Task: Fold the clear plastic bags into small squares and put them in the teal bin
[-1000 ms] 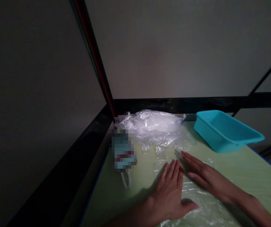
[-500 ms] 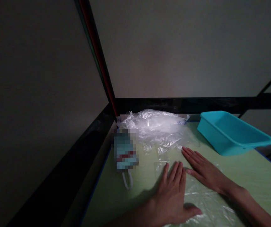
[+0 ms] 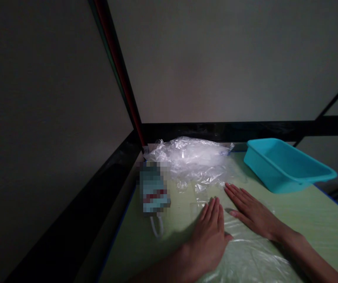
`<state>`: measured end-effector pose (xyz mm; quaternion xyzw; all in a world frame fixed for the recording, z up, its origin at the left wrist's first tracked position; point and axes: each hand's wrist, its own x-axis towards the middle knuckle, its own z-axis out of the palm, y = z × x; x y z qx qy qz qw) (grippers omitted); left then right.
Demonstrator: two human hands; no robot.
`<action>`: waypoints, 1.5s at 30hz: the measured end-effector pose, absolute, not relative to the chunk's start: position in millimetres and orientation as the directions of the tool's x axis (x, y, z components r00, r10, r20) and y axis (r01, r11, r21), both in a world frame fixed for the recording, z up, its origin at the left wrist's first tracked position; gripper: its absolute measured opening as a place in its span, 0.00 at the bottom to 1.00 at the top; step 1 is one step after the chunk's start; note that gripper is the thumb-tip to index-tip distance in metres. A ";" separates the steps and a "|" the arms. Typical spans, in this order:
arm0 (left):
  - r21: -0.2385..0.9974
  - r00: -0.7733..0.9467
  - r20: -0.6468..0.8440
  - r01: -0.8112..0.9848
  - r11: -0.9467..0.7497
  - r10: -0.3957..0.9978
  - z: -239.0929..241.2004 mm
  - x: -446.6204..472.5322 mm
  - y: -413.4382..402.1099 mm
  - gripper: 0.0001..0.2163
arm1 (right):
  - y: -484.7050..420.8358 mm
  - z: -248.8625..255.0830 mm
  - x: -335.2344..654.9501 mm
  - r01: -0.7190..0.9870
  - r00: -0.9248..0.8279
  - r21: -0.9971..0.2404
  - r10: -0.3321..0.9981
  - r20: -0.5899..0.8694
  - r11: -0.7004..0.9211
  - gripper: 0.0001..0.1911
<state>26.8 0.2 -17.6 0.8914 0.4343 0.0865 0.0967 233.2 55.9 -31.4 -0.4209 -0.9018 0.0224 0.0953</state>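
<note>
A clear plastic bag (image 3: 251, 255) lies spread on the pale green tabletop (image 3: 313, 228), its near part running out of view at the bottom. My left hand (image 3: 208, 236) rests palm down on its left part, fingers stretched and close together, thumb out to the right. On its upper right part lies my right hand (image 3: 249, 210), also flat with the fingers extended. Neither hand grips anything. Beyond my fingertips is a crumpled heap of clear plastic bags (image 3: 192, 155).
A turquoise plastic basin (image 3: 286, 163) stands at the back right of the table. At the left edge lies a blurred-out teal object with a red band (image 3: 154, 188) and a white loop (image 3: 157, 227). Panel walls with black trim (image 3: 216, 131) close off the back and left.
My left hand has shifted slightly up and left over the bag, and its thumb has drawn in towards the fingers. My right hand stays nearly in place. The view has shifted slightly.
</note>
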 end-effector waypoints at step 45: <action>0.288 0.581 0.123 0.755 -0.590 0.804 -9.9 24.8 -1.1 0.37 | 59.9 -32.2 239.8 0.781 -0.609 -0.110 0.788 0.088 0.615 0.34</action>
